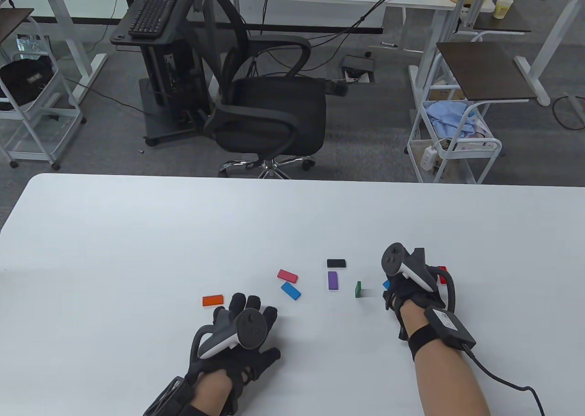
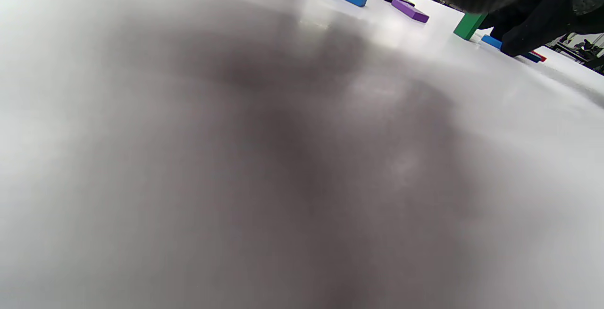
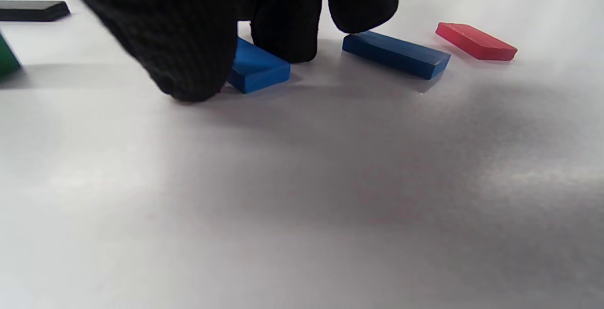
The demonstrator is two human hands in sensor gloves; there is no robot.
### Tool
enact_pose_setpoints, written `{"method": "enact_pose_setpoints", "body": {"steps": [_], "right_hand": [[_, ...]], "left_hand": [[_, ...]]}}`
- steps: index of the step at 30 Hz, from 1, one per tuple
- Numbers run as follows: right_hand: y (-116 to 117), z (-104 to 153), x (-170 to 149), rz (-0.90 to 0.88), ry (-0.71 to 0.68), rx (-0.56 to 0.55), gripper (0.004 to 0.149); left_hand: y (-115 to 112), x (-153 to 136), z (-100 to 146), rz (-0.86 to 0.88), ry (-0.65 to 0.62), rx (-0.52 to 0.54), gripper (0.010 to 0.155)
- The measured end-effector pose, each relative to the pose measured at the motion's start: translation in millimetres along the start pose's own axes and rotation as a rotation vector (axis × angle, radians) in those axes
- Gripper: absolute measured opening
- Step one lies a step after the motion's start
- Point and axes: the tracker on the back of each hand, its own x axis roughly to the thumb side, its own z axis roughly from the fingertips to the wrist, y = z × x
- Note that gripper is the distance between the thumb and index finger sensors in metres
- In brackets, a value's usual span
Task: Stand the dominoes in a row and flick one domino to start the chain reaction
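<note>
A green domino (image 1: 358, 289) (image 2: 469, 25) stands upright on the white table (image 1: 137, 233). Flat around it lie a purple (image 1: 333, 280), a black (image 1: 336, 263), a pink (image 1: 287, 275), a light blue (image 1: 290, 290) and an orange domino (image 1: 213, 301). My right hand (image 1: 398, 287) (image 3: 238, 52) is down over another blue domino (image 3: 258, 68) (image 1: 386, 284); thumb (image 3: 188, 63) and a finger (image 3: 283, 30) pinch its sides while it lies flat. A dark blue domino (image 3: 396, 54) and a red one (image 3: 476, 41) lie just right of the hand. My left hand (image 1: 256, 306) rests open and holds nothing.
A black office chair (image 1: 269, 114) and a white trolley (image 1: 452, 151) stand beyond the table's far edge. A cable (image 1: 502, 379) trails from my right wrist over the table's near right part.
</note>
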Motion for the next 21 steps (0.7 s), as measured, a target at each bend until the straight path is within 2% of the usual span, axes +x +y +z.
{"method": "enact_pose_setpoints", "body": {"steps": [8, 12, 17, 21], "right_hand": [[1, 2, 5, 0.031, -0.029, -0.022, 0.064], [4, 5, 4, 0.025, -0.054, -0.048, 0.067], [4, 9, -2, -0.028, -0.062, -0.034, 0.067], [2, 15, -10, -0.097, -0.077, -0.033, 0.055]], "left_hand": [[0, 0, 0, 0.0, 0.002, 0.001, 0.082], [0, 0, 0, 0.002, -0.002, 0.004, 0.082], [0, 0, 0, 0.002, -0.002, 0.01, 0.082], [1, 0, 1, 0.003, -0.004, 0.017, 0.082]]}}
